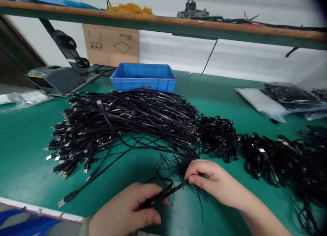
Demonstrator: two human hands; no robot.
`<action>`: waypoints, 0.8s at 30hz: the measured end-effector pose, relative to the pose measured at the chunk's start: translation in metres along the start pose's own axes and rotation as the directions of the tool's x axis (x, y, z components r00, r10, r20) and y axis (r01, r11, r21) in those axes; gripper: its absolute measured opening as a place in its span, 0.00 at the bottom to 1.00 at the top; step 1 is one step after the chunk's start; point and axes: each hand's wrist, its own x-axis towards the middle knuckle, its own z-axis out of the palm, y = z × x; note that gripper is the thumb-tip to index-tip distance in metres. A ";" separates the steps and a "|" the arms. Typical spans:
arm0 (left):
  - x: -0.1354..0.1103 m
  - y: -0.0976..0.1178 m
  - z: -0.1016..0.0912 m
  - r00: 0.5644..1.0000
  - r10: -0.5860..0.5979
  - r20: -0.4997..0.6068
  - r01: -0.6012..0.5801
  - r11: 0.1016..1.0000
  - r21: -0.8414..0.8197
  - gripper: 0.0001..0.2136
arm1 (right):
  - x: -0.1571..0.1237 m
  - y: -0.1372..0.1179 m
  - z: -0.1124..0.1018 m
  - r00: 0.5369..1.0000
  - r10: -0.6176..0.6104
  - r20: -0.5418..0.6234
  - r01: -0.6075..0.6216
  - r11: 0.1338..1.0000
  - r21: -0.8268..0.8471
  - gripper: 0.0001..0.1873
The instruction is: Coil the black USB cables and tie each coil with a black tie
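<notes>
Your left hand (127, 212) grips a folded cable (163, 194), your right hand (212, 181) pinches a thin tie (182, 185) against it; wrapping probably needs steady tension

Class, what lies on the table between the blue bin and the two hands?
The head view shows a big heap of black USB cables spread across that stretch.

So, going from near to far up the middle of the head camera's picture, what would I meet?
The left hand, then the right hand, both gripping a black cable → pile of black USB cables → blue bin → cardboard box → wooden shelf.
</notes>
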 end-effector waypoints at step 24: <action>0.013 -0.010 0.018 0.989 0.019 0.145 0.106 0.590 -0.800 0.16 | 0.008 -0.033 0.019 0.993 -0.108 0.038 0.113 0.984 -0.140 0.12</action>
